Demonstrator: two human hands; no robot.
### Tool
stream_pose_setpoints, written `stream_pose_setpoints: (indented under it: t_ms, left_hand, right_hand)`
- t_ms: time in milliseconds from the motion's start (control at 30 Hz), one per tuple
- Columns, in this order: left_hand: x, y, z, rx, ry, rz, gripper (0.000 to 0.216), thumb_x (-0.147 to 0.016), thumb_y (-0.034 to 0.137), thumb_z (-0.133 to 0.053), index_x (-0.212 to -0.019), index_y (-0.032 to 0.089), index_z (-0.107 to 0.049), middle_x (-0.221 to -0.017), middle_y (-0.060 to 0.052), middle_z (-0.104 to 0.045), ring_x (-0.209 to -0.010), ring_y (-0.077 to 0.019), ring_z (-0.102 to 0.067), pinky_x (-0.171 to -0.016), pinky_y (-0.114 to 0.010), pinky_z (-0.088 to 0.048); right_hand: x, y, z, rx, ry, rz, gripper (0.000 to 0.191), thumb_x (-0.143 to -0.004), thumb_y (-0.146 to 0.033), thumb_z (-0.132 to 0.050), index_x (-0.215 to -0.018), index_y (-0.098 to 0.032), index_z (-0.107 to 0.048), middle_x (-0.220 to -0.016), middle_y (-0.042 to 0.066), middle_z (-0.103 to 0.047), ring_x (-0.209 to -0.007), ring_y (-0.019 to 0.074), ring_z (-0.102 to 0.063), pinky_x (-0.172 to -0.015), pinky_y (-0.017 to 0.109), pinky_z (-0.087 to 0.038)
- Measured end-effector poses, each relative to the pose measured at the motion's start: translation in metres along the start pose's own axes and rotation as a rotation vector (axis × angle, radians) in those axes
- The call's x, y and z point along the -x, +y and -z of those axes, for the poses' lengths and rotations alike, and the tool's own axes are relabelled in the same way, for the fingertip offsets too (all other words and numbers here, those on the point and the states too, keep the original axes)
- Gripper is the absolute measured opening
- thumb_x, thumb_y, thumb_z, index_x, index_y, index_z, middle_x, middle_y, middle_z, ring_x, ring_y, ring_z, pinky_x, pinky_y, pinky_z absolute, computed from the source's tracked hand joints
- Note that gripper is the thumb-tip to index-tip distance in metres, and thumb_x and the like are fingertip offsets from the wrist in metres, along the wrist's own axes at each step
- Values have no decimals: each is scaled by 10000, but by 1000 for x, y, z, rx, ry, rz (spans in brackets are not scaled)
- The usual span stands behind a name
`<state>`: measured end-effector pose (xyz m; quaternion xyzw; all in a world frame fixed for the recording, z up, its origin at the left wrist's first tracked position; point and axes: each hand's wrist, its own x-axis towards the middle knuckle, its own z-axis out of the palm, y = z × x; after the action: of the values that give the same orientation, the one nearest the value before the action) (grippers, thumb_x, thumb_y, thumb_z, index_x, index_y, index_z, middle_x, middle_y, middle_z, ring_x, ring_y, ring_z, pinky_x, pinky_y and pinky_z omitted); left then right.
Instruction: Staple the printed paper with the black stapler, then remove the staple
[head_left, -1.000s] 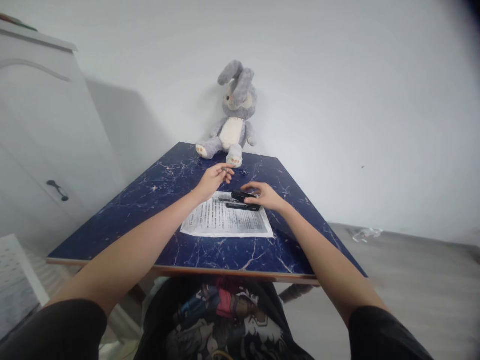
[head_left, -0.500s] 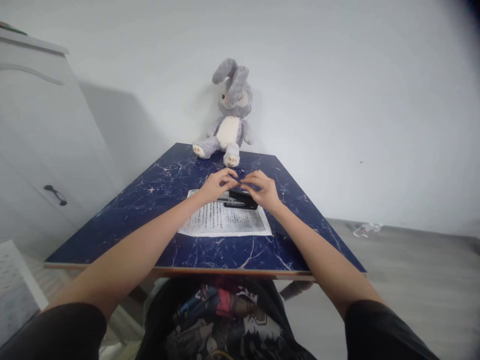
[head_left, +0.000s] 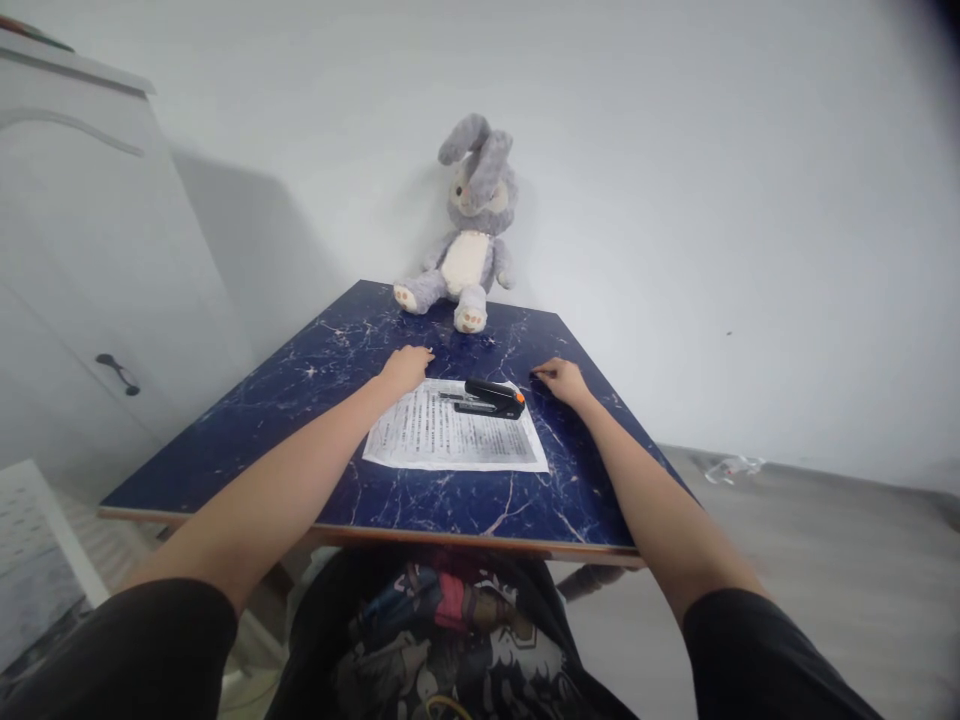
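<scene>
A black stapler [head_left: 491,398] with an orange end lies on a printed sheet of paper [head_left: 450,440], its long arm toward the left and its metal part showing. Beyond the sheet's upper left corner is my left hand [head_left: 407,369], closed, with a tiny pale bit at its fingertips. My right hand [head_left: 564,381] rests on the table to the right of the stapler, thumb and fingers drawn together in a pinch. Whatever either hand may hold is too small to make out. Neither hand touches the stapler.
The blue marbled table [head_left: 435,500] stands against the wall. A grey plush rabbit [head_left: 469,240] sits at its back edge. To the left is a white cabinet [head_left: 90,250]; a clear plastic piece [head_left: 733,468] lies on the floor at right.
My hands have moved apart from above the stapler, the left one leftward and the right one rightward. The stapler is now fully visible on the sheet.
</scene>
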<state>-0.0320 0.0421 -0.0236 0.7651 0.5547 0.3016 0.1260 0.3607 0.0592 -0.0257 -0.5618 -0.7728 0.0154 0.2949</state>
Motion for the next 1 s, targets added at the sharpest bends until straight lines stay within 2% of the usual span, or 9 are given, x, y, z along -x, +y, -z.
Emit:
stream_pose_setpoints:
  t_ms: [67, 167, 367, 433, 567, 667, 733, 833, 1000]
  left_hand:
    - [0, 2, 3, 53, 12, 0, 133, -770, 85, -699, -773, 205, -756, -961, -154, -739, -1060, -329, -668, -1021, -397, -453]
    - [3, 6, 7, 58, 18, 0, 163, -755, 47, -690, -766, 210, -695, -848, -113, -690, -984, -304, -669, -983, -377, -460]
    - [9, 12, 6, -30, 105, -32, 374, -696, -63, -632, -996, 153, -691, -1218, -183, -603, -1150, -323, -585, -1004, -420, -459]
    - [7, 9, 5, 16, 107, -29, 399, -689, -52, -646, -1017, 163, -715, -1206, -167, -619, -1137, -310, -595, -1016, -414, -459]
    - [1, 0, 3, 126, 93, -12, 193, -694, 20, -698, -749, 200, -736, -844, -104, -683, -925, -272, -671, -950, -360, -493]
    - [-1, 1, 5, 164, 105, -2, 201, -703, 53, -726, -579, 206, -684, -669, -84, -640, -847, -278, -692, -919, -359, -500]
    - [1, 10, 7, 209, 129, -28, 171, -724, 72, -732, -616, 205, -723, -711, -88, -667, -854, -275, -696, -922, -364, -505]
    - [6, 28, 9, 387, 146, -73, 125, -784, 129, -723, -814, 212, -813, -854, -81, -726, -806, -235, -688, -879, -364, -543]
    - [12, 46, 14, 640, 81, -40, 67, -825, 197, -735, -845, 167, -792, -770, -68, -739, -652, -177, -660, -680, -324, -572]
  right_hand:
    - [0, 1, -5, 2, -19, 44, 270, -840, -194, -637, -1028, -161, -828, -975, 87, -773, -798, 189, -667, -854, 333, -550]
    - [1, 3, -9, -15, -6, 61, 324, -836, -184, -645, -1122, -154, -795, -1029, 106, -744, -773, 182, -655, -862, 355, -559]
    - [5, -9, -9, -38, 136, 67, 380, -803, -228, -665, -1164, -153, -754, -1153, 131, -612, -808, 219, -647, -888, 466, -585]
    - [6, -19, -8, -66, 162, 90, 356, -806, -226, -647, -1138, -159, -756, -1127, 121, -601, -813, 222, -638, -887, 473, -587]
    - [10, -39, -6, -117, 160, 163, 312, -805, -219, -634, -1083, -176, -769, -1084, 97, -592, -797, 201, -619, -864, 436, -587]
    - [13, -54, -4, -137, 135, 216, 253, -815, -204, -621, -1009, -175, -781, -1055, 85, -593, -788, 189, -612, -842, 405, -580]
    - [14, -62, -3, -160, 124, 254, 223, -826, -196, -616, -972, -177, -784, -1036, 79, -597, -804, 188, -613, -849, 394, -572]
    - [15, -72, -2, -194, 114, 296, 216, -838, -185, -616, -974, -184, -784, -1030, 76, -604, -839, 195, -617, -866, 389, -564]
    - [17, -80, -3, -219, 96, 326, 284, -841, -113, -558, -994, -173, -789, -1036, 89, -608, -851, 194, -613, -847, 366, -555]
